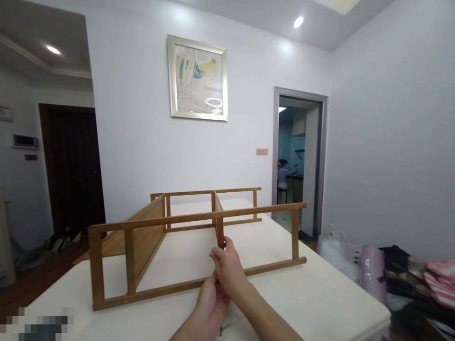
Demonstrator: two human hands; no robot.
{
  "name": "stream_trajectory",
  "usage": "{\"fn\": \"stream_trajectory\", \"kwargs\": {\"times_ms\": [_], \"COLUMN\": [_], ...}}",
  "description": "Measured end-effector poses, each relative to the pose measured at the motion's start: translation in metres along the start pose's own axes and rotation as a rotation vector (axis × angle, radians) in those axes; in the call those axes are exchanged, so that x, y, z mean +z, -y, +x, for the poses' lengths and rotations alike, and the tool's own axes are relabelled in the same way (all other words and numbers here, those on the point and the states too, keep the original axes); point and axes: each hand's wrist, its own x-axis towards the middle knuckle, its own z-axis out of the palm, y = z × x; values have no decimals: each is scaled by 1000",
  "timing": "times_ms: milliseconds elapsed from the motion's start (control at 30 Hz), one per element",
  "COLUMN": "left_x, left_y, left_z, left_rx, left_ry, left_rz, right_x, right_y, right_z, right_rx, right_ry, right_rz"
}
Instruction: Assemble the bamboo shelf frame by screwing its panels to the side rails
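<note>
Two bare hands work at a wooden rack lying on its side across a pale bench (337,303), in the lower centre of the frame. The rack (174,219) spans from the left of centre to the right of centre, its solid panel (151,237) standing toward the left end. The right hand (231,267) curls at the lower part of the near middle post (220,229), a fingertip showing beside the wood. The left hand (210,303), just below and touching it, bends upward at the near lower rail (170,289); whether either hand grips the wood or pinches something small cannot be told. A small object (223,327), too blurred to identify, shows beneath them.

At upper centre, a framed picture (198,78) of a bottle and glass hangs on the white wall. A small plate (262,152) beside the doorway, right of centre, carries marks too faint to read. Through the doorway, a person (283,175) in a pale top sits at a counter. A pink roll (371,272) and a pink-and-white striped item (441,284) crowd the lower right; a dark door (73,170) stands at left.
</note>
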Motion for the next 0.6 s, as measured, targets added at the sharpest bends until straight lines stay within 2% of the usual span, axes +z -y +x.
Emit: {"fn": "stream_trajectory", "kwargs": {"times_ms": [133, 200, 300, 400, 467, 533, 600], "left_x": [4, 3, 1, 9, 23, 42, 62], "left_y": [1, -1, -14, -46, -72, -95, -110], "left_z": [-12, -17, -30, -47, -55, -57, -52], "left_rx": [-75, 7, 341, 669, 888, 1106, 1305], "left_ry": [27, -26, -135, -6, 63, 74, 96], "left_rz": [191, 323, 513, 716, 872, 1061, 1232], "right_x": [-5, -8, -12, -13, -13, -14, -15], "right_y": [-4, -6, -10, -11, -11, -11, -10], "right_z": [-1, -1, -2, -3, -4, -5, -7], "right_rx": [-2, 4, 18, 27, 29, 25, 17], "right_ry": [42, 69, 102, 119, 126, 130, 127], "right_rz": [-16, -22, -11, 16, 30, 44, 60]}}
